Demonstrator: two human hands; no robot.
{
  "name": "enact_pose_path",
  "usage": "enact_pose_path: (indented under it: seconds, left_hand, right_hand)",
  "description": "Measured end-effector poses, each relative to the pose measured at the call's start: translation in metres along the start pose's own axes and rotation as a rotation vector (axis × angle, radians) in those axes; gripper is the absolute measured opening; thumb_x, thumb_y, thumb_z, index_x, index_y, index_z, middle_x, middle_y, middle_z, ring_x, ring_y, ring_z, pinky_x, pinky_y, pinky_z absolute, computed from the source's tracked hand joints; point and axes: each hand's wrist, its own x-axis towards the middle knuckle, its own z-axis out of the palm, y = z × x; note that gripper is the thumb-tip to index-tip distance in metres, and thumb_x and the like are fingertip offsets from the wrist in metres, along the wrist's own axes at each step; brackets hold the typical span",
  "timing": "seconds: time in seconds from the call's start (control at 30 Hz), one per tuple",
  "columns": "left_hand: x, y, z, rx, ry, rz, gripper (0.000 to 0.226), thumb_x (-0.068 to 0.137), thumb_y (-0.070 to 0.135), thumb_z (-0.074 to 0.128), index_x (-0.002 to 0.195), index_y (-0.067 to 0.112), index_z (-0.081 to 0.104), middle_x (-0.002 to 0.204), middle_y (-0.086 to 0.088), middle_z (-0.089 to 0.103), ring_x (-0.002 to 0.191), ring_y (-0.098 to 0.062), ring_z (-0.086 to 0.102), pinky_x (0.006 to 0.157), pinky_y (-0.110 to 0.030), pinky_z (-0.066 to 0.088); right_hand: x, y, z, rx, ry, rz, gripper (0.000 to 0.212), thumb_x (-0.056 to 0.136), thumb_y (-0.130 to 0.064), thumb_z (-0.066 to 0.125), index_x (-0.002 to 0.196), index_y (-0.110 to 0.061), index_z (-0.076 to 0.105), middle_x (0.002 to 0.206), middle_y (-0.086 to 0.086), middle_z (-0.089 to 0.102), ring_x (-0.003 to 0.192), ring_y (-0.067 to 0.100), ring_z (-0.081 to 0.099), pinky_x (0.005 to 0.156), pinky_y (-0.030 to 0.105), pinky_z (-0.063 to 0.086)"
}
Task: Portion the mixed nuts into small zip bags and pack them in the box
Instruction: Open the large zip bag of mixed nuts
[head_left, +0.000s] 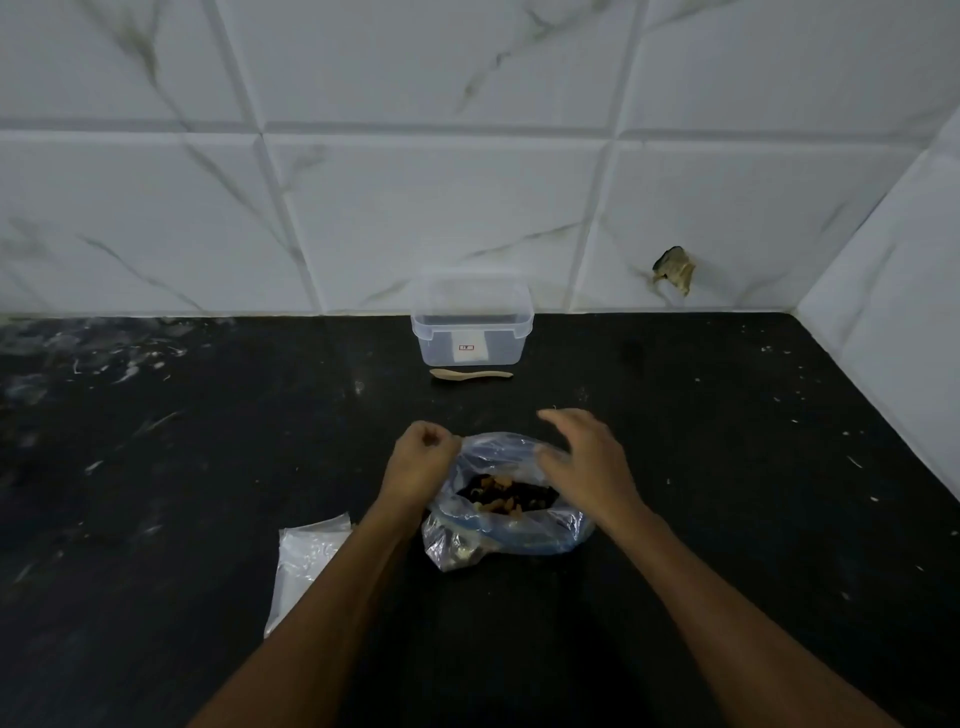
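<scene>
Nut bag (506, 506) sits mid-surface, mouth up and open, long axis left-right. Left hand (420, 467) pinches the left rim with curled fingers; right hand (587, 462) hovers over the right rim, fingers spread, holding nothing. Risk: held on one side only, the limp bag could slump and spill nuts (511, 496). Box (471, 322) and spoon (470, 374) lie well behind; small bags (306, 561) just left.

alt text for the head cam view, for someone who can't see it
Two bare hands work at an open plastic bag of mixed nuts on a black counter: the left hand pinches its rim, the right hand hovers open. Behind stand a clear lidded box and a wooden spoon; small zip bags lie left.
</scene>
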Motion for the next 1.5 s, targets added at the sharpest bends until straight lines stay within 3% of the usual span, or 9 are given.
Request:
enact_pose_path:
  seconds: [0.07, 0.17, 0.33, 0.57, 0.7, 0.97, 1.3, 1.4, 1.5]
  left_hand:
    - [-0.001, 0.007, 0.005, 0.054, -0.077, 0.088, 0.024, 0.09, 0.017, 0.065, 0.111, 0.019, 0.053, 0.116, -0.009, 0.058, 0.101, -0.021, 0.062, 0.088, -0.04, 0.056]
    - [-0.003, 0.008, 0.008, 0.183, -0.139, 0.204, 0.056, 0.087, 0.02, 0.07, 0.134, 0.025, 0.041, 0.134, -0.006, 0.048, 0.115, -0.021, 0.056, 0.087, -0.032, 0.054]
    - [-0.032, -0.014, 0.007, 0.449, 0.244, 0.137, 0.07, 0.076, 0.051, 0.075, 0.131, 0.029, 0.038, 0.126, -0.001, 0.038, 0.113, -0.02, 0.049, 0.088, -0.036, 0.049]
    - [-0.038, -0.033, 0.011, -0.114, 0.169, -0.058, 0.015, 0.097, 0.023, 0.057, 0.107, 0.014, 0.064, 0.097, -0.006, 0.069, 0.09, -0.021, 0.069, 0.083, -0.044, 0.059]
    - [-0.03, -0.015, 0.0, -0.517, -0.025, -0.272, 0.019, 0.1, 0.015, 0.05, 0.102, 0.005, 0.066, 0.102, -0.017, 0.069, 0.093, -0.029, 0.067, 0.083, -0.044, 0.057]
    - [-0.016, -0.003, -0.015, -0.81, -0.277, -0.454, 0.03, 0.095, 0.02, 0.05, 0.115, 0.002, 0.063, 0.096, -0.021, 0.072, 0.094, -0.036, 0.066, 0.084, -0.053, 0.053]
    - [-0.028, -0.031, 0.002, 0.052, 0.256, -0.061, 0.036, 0.094, 0.05, 0.053, 0.104, 0.016, 0.057, 0.1, -0.007, 0.065, 0.09, -0.019, 0.063, 0.084, -0.041, 0.054]
    - [-0.047, -0.038, 0.006, 0.329, 0.147, -0.053, 0.056, 0.088, 0.071, 0.042, 0.082, 0.02, 0.064, 0.079, -0.003, 0.07, 0.076, -0.019, 0.068, 0.079, -0.039, 0.056]
    - [-0.059, -0.036, 0.017, 0.493, -0.005, -0.089, 0.064, 0.086, 0.075, 0.041, 0.073, 0.018, 0.068, 0.066, -0.002, 0.072, 0.061, -0.016, 0.071, 0.075, -0.036, 0.059]
  right_hand:
    - [0.01, -0.004, 0.005, -0.106, -0.243, -0.102, 0.038, 0.092, -0.032, 0.059, 0.129, -0.028, 0.054, 0.125, -0.003, 0.058, 0.113, 0.015, 0.056, 0.095, 0.04, 0.049]
    - [0.016, -0.002, 0.014, -0.137, -0.168, -0.125, 0.012, 0.096, -0.028, 0.052, 0.1, -0.027, 0.062, 0.091, -0.005, 0.065, 0.082, 0.013, 0.063, 0.074, 0.041, 0.055]
    - [0.02, -0.008, 0.013, 0.086, -0.037, 0.11, 0.027, 0.1, -0.024, 0.043, 0.079, -0.017, 0.059, 0.074, 0.001, 0.059, 0.068, 0.015, 0.057, 0.059, 0.029, 0.043]
    - [0.014, -0.011, 0.003, 0.659, -0.179, 0.524, 0.019, 0.095, -0.019, 0.048, 0.085, -0.012, 0.063, 0.077, 0.005, 0.06, 0.065, 0.015, 0.055, 0.063, 0.03, 0.048]
    - [0.017, -0.007, -0.012, 0.997, -0.207, 0.837, 0.012, 0.08, -0.02, 0.056, 0.068, -0.017, 0.053, 0.061, 0.002, 0.049, 0.053, 0.016, 0.045, 0.062, 0.029, 0.041]
    - [0.021, 0.015, -0.024, 1.297, -0.307, 0.874, 0.017, 0.081, -0.021, 0.059, 0.067, -0.011, 0.059, 0.069, 0.01, 0.06, 0.064, 0.026, 0.06, 0.074, 0.039, 0.051]
    - [0.008, 0.021, 0.003, 0.199, -0.09, 0.342, 0.013, 0.093, -0.025, 0.055, 0.087, -0.019, 0.064, 0.086, -0.002, 0.065, 0.078, 0.011, 0.062, 0.066, 0.028, 0.05]
    - [0.016, 0.004, 0.008, 0.072, 0.021, 0.065, 0.019, 0.091, -0.034, 0.059, 0.103, -0.021, 0.065, 0.1, -0.005, 0.062, 0.093, 0.011, 0.061, 0.081, 0.031, 0.052]
    - [0.022, -0.011, 0.019, -0.132, -0.204, -0.084, 0.039, 0.088, -0.041, 0.062, 0.122, -0.022, 0.059, 0.113, -0.003, 0.06, 0.103, 0.014, 0.058, 0.09, 0.036, 0.049]
